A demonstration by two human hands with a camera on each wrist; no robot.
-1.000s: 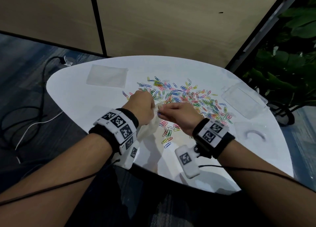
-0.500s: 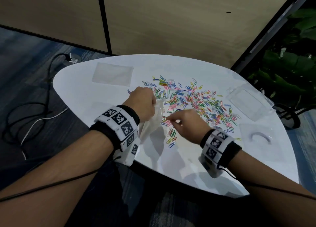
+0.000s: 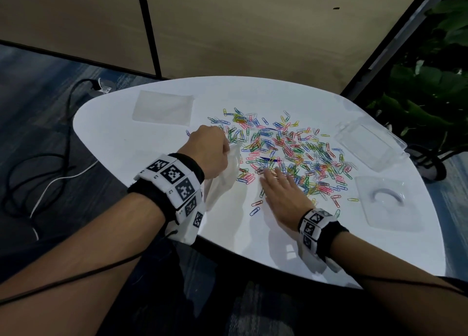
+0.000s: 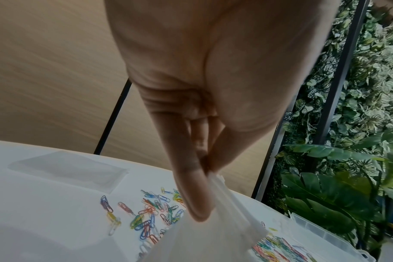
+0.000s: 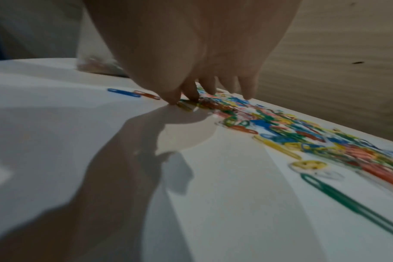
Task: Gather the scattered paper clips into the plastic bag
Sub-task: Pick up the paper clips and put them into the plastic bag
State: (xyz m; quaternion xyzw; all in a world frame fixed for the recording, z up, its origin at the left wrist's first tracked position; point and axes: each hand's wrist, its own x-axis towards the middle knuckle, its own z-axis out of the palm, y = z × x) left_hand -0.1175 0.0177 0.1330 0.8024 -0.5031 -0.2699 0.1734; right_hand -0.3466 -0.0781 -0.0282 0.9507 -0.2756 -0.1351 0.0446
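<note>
The left hand (image 3: pixel 211 150) pinches the rim of the bag (image 3: pixel 222 181), which hangs from thumb and fingers at the near left of the clips (image 3: pixel 286 150); the right hand (image 3: pixel 281 193) lies flat and spread, fingertips (image 5: pixel 191 92) down on the near edge of the pile, holding nothing. The clips lie loose across the middle of the table (image 3: pixel 121 143), almost all outside the bag, so the job looks barely begun. The likeliest slip: the bag's mouth seems pressed nearly closed under the pinch, so a swept or lifted bunch could hit the rim and scatter, some perhaps off the near edge. A flat drag may also skate over thin clips and leave stragglers such as the few lying near the right wrist. The left wrist view shows the pinch itself, thumb against fingers on folded plastic, which the head view hides behind the knuckles. Only the head view shows the whole spread, a flat sheet (image 3: pixel 162 107) far left and clear trays (image 3: pixel 369 145) on the right.
</note>
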